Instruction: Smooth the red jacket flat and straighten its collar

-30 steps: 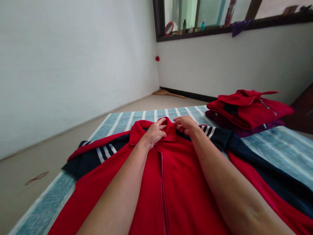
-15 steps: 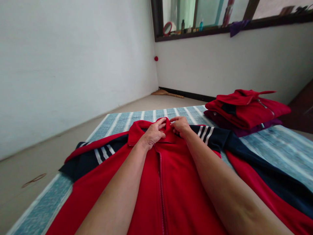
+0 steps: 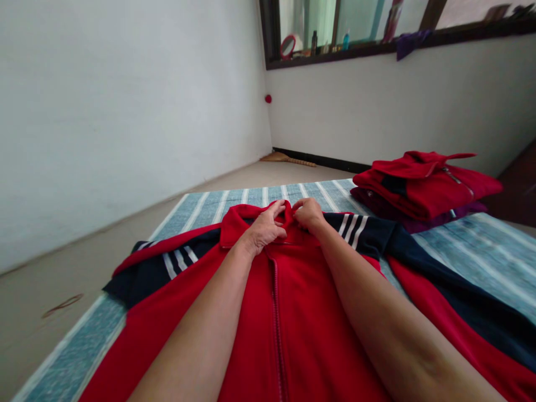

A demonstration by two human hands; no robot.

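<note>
A red zip-up jacket [image 3: 307,312] lies spread front side up, its navy sleeves marked with white stripes. At its neck the collar [image 3: 234,226] stands partly raised. My left hand [image 3: 267,228] rests on the middle of the collar, fingers and thumb apart, fingertips at the inner edge. Just to its right, my right hand [image 3: 309,214] is closed with bent fingers on the collar's right side; its fingertips are partly hidden. Below my hands the zipper [image 3: 276,324] runs down the jacket's front.
Under the jacket is a bed with a blue-and-white striped sheet [image 3: 190,215]. Folded red and purple clothes [image 3: 422,187] are stacked at the right. White walls stand left and behind; a broom [image 3: 288,159] lies on the floor near the corner. Small items line the window sill.
My right hand's fingers have curled in more tightly at the collar. My left hand stays nearly in place. The view has shifted very slightly.
</note>
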